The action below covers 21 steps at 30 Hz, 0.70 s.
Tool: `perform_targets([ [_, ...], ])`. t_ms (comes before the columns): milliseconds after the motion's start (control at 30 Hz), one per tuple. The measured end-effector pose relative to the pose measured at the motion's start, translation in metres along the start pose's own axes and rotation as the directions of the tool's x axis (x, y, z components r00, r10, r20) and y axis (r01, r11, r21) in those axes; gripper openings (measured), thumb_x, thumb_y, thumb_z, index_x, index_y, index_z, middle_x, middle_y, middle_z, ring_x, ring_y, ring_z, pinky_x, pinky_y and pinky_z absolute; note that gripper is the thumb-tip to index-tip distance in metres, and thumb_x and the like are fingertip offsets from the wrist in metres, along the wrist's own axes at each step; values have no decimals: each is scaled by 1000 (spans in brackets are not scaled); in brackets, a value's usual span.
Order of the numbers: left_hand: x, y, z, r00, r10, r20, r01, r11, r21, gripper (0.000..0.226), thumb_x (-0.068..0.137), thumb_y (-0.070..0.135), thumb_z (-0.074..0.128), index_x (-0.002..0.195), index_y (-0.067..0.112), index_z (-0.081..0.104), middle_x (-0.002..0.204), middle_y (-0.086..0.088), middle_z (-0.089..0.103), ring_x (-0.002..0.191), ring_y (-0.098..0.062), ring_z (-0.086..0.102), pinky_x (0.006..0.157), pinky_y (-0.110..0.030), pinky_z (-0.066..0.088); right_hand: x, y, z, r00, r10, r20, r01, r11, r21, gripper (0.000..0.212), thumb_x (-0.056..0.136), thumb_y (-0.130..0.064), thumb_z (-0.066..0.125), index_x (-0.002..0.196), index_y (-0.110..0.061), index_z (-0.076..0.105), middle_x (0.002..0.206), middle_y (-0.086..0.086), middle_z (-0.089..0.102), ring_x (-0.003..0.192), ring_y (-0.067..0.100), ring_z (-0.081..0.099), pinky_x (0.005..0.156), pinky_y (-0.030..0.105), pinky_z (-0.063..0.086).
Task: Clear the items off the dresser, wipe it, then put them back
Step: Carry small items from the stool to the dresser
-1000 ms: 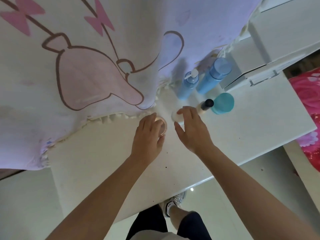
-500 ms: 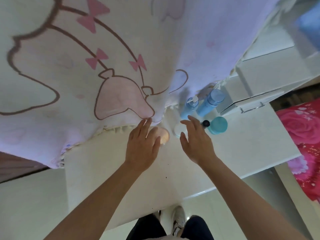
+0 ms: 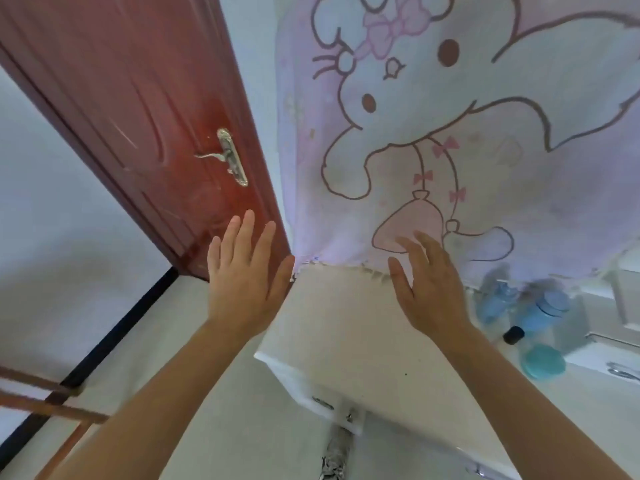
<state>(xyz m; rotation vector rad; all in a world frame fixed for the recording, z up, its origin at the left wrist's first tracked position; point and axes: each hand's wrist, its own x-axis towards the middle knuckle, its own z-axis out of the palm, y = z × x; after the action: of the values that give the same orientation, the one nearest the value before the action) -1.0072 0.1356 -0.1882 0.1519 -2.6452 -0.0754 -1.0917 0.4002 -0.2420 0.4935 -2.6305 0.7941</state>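
Note:
The white dresser (image 3: 349, 337) runs from the centre to the lower right. On its right part stand two blue bottles (image 3: 543, 311), a small black-capped bottle (image 3: 513, 335) and a round teal lid or jar (image 3: 544, 361), all blurred. My left hand (image 3: 242, 275) hovers with straight spread fingers past the dresser's left end, in front of the door. My right hand (image 3: 427, 289) hovers open above the dresser top near its back edge, holding nothing. The small round items seen earlier are out of sight.
A pale cloth with a pink cartoon rabbit (image 3: 450, 133) hangs behind the dresser. A red-brown door (image 3: 145, 109) with a metal handle (image 3: 230, 157) stands at left. A wooden frame (image 3: 52, 403) sits at the lower left. Drawer handles (image 3: 323, 403) show on the dresser front.
Both hands have let go of the small round items and lifted, open. My view has swung up and to the left, bringing the door into sight.

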Motion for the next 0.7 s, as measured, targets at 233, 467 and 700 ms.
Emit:
perform_targets([
  [233,-116,-112,-146,947,-319,-42,321,922,215,70,96,61,17,152,19,27,160,-13,14,148,-32,9,117,-56,12,-21,-163,29,948,-318,16,312,937,159,52,100,-47,38,146,-22,41,152,9,38,135,24,39,105,40,39],
  [467,-258,-221,-262,793,-559,-242,608,749,262,68,97,61,18,151,21,27,161,-10,14,149,-28,8,119,-54,9,-56,-353,62,795,-606,22,582,773,253,52,100,-46,40,145,-20,43,153,11,36,139,26,36,109,41,36],
  [700,-407,-337,-342,617,-703,-353,787,547,285,68,96,63,16,151,24,26,161,-9,16,148,-27,10,118,-54,12,-136,-555,123,607,-794,22,742,577,343,54,99,-41,45,145,-13,43,149,19,39,133,34,43,105,47,43],
])
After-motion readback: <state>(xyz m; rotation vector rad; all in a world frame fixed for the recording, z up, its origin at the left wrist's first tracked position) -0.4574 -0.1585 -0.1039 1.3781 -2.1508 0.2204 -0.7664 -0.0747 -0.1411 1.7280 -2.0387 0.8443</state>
